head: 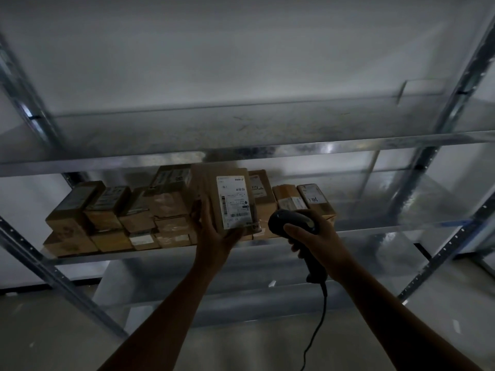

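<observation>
My left hand [214, 231] holds a brown cardboard parcel [206, 188] from below, thumb on its left side, fingers curled under its bottom edge. A white shipping label [235, 200] with barcodes faces me. My right hand [313, 236] grips a black handheld barcode scanner [292, 220] by its handle. The scanner's head sits just right of the parcel's lower corner, and its cable [318, 328] hangs down between my forearms. The parcel is held up in front of the middle shelf.
A galvanized metal shelf rack fills the view. Its middle shelf [401, 210] carries a row of several cardboard parcels [112, 218] from the left to the centre-right. The upper shelf [241, 127] and lower shelves look bare. Slotted uprights [417, 178] stand at both sides. The room is dim.
</observation>
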Demonstrator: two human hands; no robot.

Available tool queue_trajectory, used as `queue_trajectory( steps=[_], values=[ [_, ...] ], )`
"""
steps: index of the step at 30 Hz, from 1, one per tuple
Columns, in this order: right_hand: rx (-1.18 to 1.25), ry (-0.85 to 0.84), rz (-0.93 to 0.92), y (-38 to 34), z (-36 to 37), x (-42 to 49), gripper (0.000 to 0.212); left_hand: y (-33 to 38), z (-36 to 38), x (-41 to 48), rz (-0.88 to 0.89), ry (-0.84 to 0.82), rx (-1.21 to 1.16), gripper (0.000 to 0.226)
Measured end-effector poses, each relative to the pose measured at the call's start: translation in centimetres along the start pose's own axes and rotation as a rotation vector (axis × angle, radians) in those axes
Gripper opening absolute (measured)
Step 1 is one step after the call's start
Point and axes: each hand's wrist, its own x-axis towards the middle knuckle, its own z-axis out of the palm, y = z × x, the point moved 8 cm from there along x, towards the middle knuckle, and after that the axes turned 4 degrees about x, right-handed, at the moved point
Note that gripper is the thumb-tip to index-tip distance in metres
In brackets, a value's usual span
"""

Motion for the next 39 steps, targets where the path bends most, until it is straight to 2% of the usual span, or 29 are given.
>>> queue_trajectory(
  steps=[4, 5, 8, 11, 16, 20, 26, 34, 39],
  values=[
    [-0.107, 0.101, -0.055, 0.3, -0.8, -0.1, 0.059, 0.5, 0.4, -0.4, -0.022, -0.048, -0.113, 0.132],
    [-0.156, 0.138, -0.079, 0.4, -1.1, -0.2, 0.058, 0.7, 0.4, -0.4, -0.039, -0.066, -0.173, 0.129],
    [-0.243, 0.205, -0.155, 0.6, -1.9, -0.8, 0.063, 1.1, 1.0, -1.0, -0.1, -0.17, -0.421, 0.1],
    [-0.241, 0.244, -0.169, 1.5, -2.5, -1.8, 0.07, 0.1, 2.5, -2.4, -0.16, -0.307, -0.553, 0.1],
    [-0.154, 0.379, -0.12, 2.4, -3.3, -4.0, 0.05, 0.0, 4.9, -4.8, -0.239, -0.423, -0.595, 0.111],
    [-0.101, 0.5, -0.094, 3.0, -3.9, -6.3, 0.052, 1.0, 6.5, -5.9, -0.256, -0.496, -0.638, 0.109],
    [-0.096, 0.65, -0.068, 3.3, -5.8, -9.4, 0.039, 2.2, 9.5, -7.0, -0.254, -0.599, -0.652, 0.112],
    [-0.089, 0.822, -0.053, 3.9, -12.4, -13.3, 0.047, 6.5, 16.0, -8.6, -0.267, -0.719, -0.672, 0.117],
    [-0.072, 0.936, -0.053, 4.2, -18.9, -14.9, 0.042, 11.9, 21.7, -8.3, -0.208, -0.798, -0.679, 0.115]
  ],
)
